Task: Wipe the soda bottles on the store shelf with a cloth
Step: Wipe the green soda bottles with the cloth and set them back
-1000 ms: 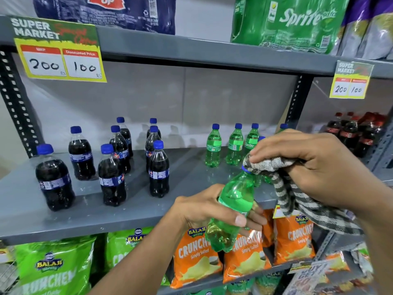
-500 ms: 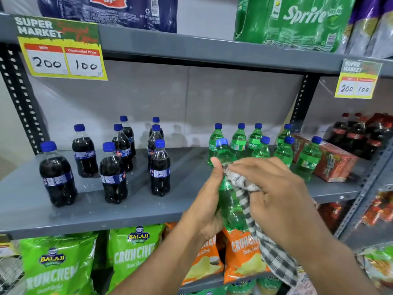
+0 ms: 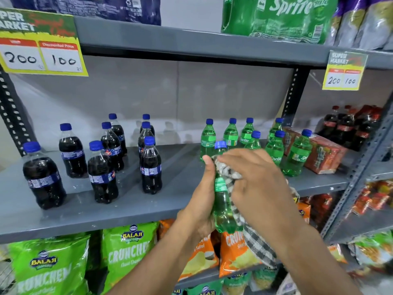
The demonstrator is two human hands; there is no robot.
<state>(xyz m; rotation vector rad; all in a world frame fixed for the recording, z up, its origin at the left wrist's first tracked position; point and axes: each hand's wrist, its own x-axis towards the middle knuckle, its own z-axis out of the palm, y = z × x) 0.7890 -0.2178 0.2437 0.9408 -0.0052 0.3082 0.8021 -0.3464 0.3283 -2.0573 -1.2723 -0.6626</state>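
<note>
A green soda bottle [image 3: 221, 201] with a blue cap stands upright in front of the grey middle shelf [image 3: 127, 207], gripped from the left by my left hand [image 3: 204, 196]. Against its upper right side my right hand [image 3: 255, 184] presses a grey-and-white checked cloth [image 3: 255, 245], whose tail hangs down below. Several green bottles [image 3: 295, 156] stand on the shelf right behind my hands. Several dark cola bottles [image 3: 151, 167] with blue caps stand on the left half of the shelf.
A red carton [image 3: 323, 154] and red-capped cola bottles [image 3: 344, 128] sit at the right. Green and orange chip bags [image 3: 127, 252] fill the shelf below. Sprite packs [image 3: 276, 15] rest on the top shelf, with yellow price tags [image 3: 40, 54] hanging from its edge.
The bottle has gone from tilted to upright in my left hand. My right hand with the cloth has slid from the cap down onto the bottle's shoulder and body.
</note>
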